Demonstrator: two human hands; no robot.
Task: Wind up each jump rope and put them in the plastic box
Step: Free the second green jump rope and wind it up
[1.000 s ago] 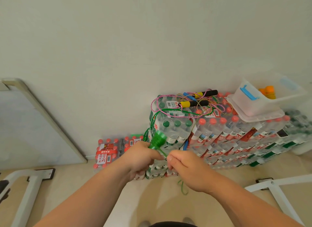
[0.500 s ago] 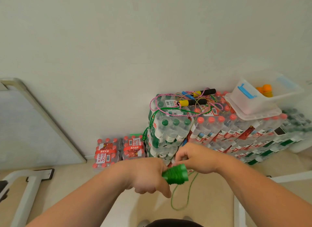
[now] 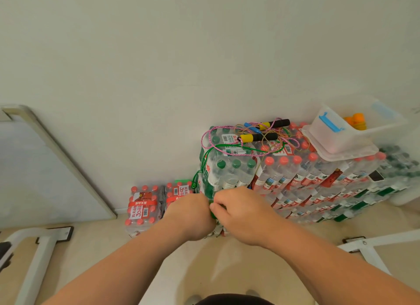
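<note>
My left hand [image 3: 193,213] grips the green jump rope [image 3: 212,212] by its handle; my right hand [image 3: 238,211] pinches it too, just in front of the water-bottle stack [image 3: 284,173].

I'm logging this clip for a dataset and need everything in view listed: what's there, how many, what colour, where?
green jump rope: one, green; cord draped over the green-capped pack, handle between the hands
pink jump rope: one, pink cord, yellow-and-black handles; tangled atop the packs
blue-handled jump rope: one; same tangle
plastic box: one, clear, blue latches; atop the packs, right
orange items: a few; inside the box
bottled water packs: many, red and green caps; stacked against the wall, two on the floor at left
leaning panel: one, grey; left
white frame legs: two; floor, either side
left hand: grips the green handle
right hand: fingers curled at the handle
</note>
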